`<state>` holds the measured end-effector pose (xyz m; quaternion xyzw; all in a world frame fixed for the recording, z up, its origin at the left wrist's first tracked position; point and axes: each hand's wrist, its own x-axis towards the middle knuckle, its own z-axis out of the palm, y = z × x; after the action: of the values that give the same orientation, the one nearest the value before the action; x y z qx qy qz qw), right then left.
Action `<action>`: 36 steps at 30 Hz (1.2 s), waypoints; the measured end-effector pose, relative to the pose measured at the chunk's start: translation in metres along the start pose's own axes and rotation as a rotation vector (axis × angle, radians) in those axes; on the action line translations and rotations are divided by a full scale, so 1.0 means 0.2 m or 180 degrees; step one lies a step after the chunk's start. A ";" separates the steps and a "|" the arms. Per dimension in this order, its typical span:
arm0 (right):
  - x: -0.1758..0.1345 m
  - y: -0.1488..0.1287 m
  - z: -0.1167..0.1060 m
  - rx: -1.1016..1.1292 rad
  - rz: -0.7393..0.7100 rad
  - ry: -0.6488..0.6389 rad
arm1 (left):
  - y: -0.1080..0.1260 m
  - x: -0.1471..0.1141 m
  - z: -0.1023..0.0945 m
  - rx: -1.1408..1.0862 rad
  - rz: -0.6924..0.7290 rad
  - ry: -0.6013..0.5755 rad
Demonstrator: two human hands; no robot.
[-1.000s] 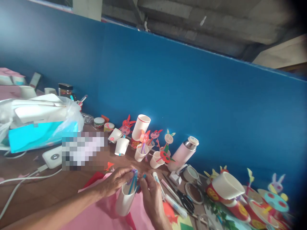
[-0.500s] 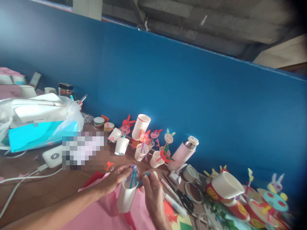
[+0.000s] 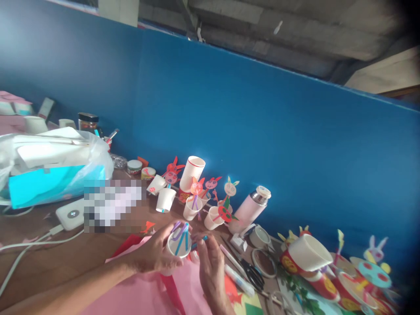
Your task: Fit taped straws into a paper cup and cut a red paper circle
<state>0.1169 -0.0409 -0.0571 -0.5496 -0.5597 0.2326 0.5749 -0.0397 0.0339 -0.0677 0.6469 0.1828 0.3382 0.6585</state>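
Note:
My left hand (image 3: pixel 154 253) is wrapped round a white paper cup (image 3: pixel 172 245), thumb across its near side, with the mouth tilted toward me. Blue strips (image 3: pixel 185 240) meet at the top and spread down into the cup. A bent purple strip (image 3: pixel 176 226) stands beside them at the rim. Just to the right, my right hand (image 3: pixel 211 267) pinches a short blue strip (image 3: pixel 205 238) between thumb and fingers, close to the cup's side. Whether that strip touches the cup I cannot tell. Pink paper (image 3: pixel 131 288) lies beneath both hands.
Behind stand several paper cups (image 3: pixel 166 200) with paper rabbit faces (image 3: pixel 197 186), and a pink thermos (image 3: pixel 247 212). Black-handled scissors (image 3: pixel 253 273), a marker (image 3: pixel 239 280) and tape rolls (image 3: pixel 264 262) lie right. A power bank (image 3: pixel 70 214) and plastic bag (image 3: pixel 98 153) are left.
My left hand has moved from the strips at the rim down round the cup. The cup has risen and tipped its mouth toward me. My right hand still pinches the blue strip.

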 end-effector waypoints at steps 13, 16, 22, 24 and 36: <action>0.00 0.04 -0.03 -0.0345 -0.0153 -0.0178 | -0.01 0.02 0.02 0.0180 -0.0108 0.0290; 0.01 0.04 -0.02 -0.0223 -0.0097 -0.0190 | 0.02 0.01 0.03 0.0155 -0.0169 0.0271; 0.01 0.01 -0.03 -0.0119 -0.0001 -0.0210 | 0.07 0.00 0.04 0.0121 -0.0170 0.0209; 0.01 0.00 -0.04 -0.0134 -0.0060 -0.0184 | 0.07 0.00 0.03 0.0101 -0.0153 0.0166; 0.03 0.00 -0.07 0.0008 0.0229 -0.0015 | 0.06 -0.01 0.01 -0.0176 -0.0189 0.0053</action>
<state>0.1316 -0.0399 -0.0512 -0.5682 -0.5405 0.2552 0.5656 -0.0424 0.0294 -0.0563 0.6200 0.1980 0.3288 0.6843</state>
